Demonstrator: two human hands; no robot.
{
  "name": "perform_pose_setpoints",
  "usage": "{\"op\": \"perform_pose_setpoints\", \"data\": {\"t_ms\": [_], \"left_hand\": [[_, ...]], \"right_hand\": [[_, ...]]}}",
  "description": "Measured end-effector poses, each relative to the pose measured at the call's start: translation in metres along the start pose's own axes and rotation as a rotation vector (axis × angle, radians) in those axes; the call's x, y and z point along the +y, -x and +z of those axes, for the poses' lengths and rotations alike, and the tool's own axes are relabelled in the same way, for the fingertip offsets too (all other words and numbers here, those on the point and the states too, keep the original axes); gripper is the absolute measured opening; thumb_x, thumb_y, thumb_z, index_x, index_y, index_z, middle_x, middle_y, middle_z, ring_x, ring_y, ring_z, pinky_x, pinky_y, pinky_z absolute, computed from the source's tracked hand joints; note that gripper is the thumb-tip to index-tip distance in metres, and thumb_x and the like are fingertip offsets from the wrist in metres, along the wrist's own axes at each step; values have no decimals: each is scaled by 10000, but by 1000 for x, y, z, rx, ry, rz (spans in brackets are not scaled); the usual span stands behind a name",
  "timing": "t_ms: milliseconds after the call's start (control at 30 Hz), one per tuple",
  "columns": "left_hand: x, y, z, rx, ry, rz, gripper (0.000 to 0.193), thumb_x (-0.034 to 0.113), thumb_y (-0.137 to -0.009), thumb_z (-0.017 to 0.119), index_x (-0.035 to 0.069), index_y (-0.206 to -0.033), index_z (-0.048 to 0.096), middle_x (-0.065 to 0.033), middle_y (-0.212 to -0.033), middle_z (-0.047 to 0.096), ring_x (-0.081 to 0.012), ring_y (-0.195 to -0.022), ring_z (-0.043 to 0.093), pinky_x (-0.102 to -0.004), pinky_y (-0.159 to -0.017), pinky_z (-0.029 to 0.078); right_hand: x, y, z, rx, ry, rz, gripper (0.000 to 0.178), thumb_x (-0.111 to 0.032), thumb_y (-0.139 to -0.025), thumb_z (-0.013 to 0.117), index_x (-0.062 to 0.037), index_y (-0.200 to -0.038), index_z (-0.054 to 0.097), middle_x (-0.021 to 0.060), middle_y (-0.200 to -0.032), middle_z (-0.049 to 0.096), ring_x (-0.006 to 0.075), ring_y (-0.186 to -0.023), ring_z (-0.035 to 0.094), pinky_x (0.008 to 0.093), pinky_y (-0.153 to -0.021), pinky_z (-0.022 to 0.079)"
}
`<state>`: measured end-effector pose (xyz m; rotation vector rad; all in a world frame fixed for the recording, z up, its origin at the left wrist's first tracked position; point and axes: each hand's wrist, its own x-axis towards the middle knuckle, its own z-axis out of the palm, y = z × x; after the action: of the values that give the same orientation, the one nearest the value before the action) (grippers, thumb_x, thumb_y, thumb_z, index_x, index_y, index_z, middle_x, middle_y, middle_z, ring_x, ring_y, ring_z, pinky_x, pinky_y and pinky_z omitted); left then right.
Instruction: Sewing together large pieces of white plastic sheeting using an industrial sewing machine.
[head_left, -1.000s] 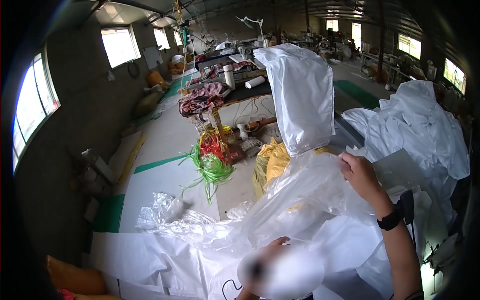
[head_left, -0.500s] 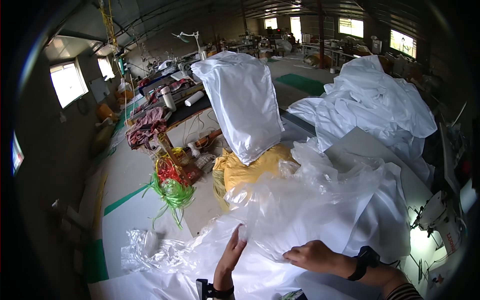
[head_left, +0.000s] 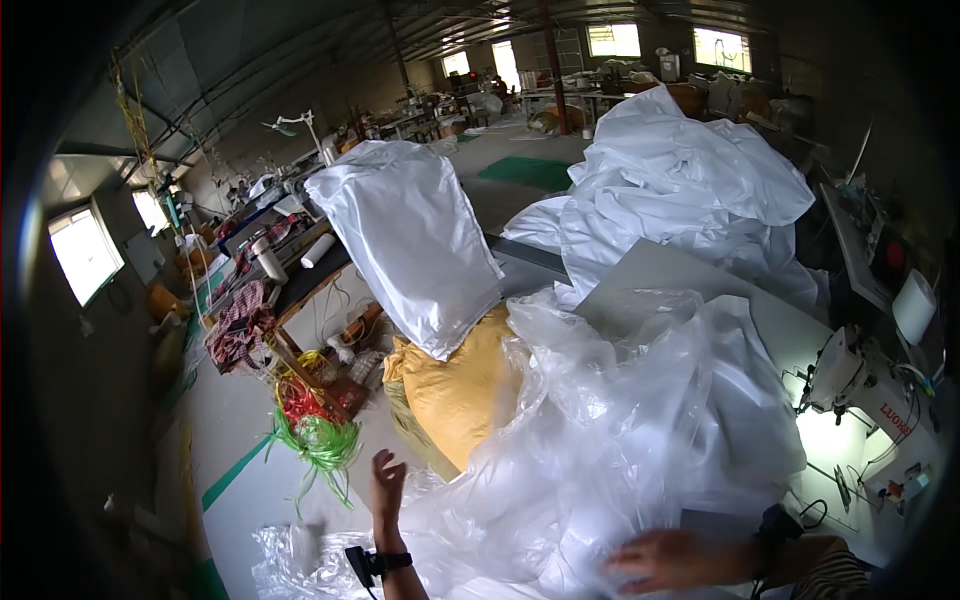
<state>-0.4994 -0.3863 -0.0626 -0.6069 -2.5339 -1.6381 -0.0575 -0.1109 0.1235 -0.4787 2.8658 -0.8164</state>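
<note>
Clear, crinkled plastic (head_left: pixel 565 440) lies in glossy folds left of the sewing machine (head_left: pixel 842 372); the left hand (head_left: pixel 386 482) is raised empty, fingers bent; whether the blurred right hand (head_left: pixel 662 560) grips anything is unclear.

Beyond the far corner of the grey table (head_left: pixel 655 272), a pale floor (head_left: pixel 475 160) with a green mat (head_left: pixel 527 173) stretched past a reddish post (head_left: pixel 553 75) to bright windows (head_left: pixel 613 40) in dim walls (head_left: pixel 75 350), while white light (head_left: pixel 825 438) glared at the table's right edge.

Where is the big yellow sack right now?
In the head view, the big yellow sack is just left of centre, below the white bag and left of the clear plastic.
</note>
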Motion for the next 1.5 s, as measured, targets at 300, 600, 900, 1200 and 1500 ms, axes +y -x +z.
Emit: {"op": "perform_pose_setpoints", "data": {"t_ms": [300, 600, 900, 1200, 1500], "left_hand": [[152, -16, 265, -439, 397, -276, 1077, 16, -745, 736, 112, -1515, -11, -212, -1401, 416, -274, -953, 636, -345, -714, 563], [145, -54, 310, -241, 391, 262, 171, 75, -805, 601, -13, -944, 646, -219, -919, 660, -372, -856, 640, -412, -761, 506], [311, 92, 385, -1255, 1055, -407, 318, 121, -934, 583, 38, -1239, 546, -74, -1177, 595, -167, -1072, 567, -318, -906, 477], [295, 28, 387, -838, 102, 990, 279, 32, -823, 579, -37, -1090, 622, -180, -1132, 650, -325, -1040, 615, -409, -918, 477], [442, 118, 247, -695, 519, 909, 184, 85, -875, 526, -31, -983, 619, -158, -1020, 668, -300, -887, 629, -388, -818, 488]], "right_hand": [[82, -35, -116, 399, 590, 718, 240, -247, -819, 680, -96, -997, 621, 83, -900, 665, 236, -903, 668, 401, -886, 484], [-34, 179, 9, 132, -89, 808, 186, -260, -938, 576, -90, -975, 643, 86, -815, 685, 279, -662, 661, 356, -595, 532], [65, 157, -16, 710, 646, 1033, 486, -309, -891, 617, -90, -1310, 501, 139, -1277, 525, 294, -1164, 528, 458, -977, 428], [13, 173, 59, 663, 439, 1280, 538, -314, -873, 640, -53, -1315, 480, 165, -1373, 471, 320, -1207, 515, 449, -986, 414], [40, 44, 27, 958, 40, 824, 773, -402, -848, 694, 40, -1383, 356, 272, -1307, 501, 414, -1192, 512, 424, -1043, 383]]}}
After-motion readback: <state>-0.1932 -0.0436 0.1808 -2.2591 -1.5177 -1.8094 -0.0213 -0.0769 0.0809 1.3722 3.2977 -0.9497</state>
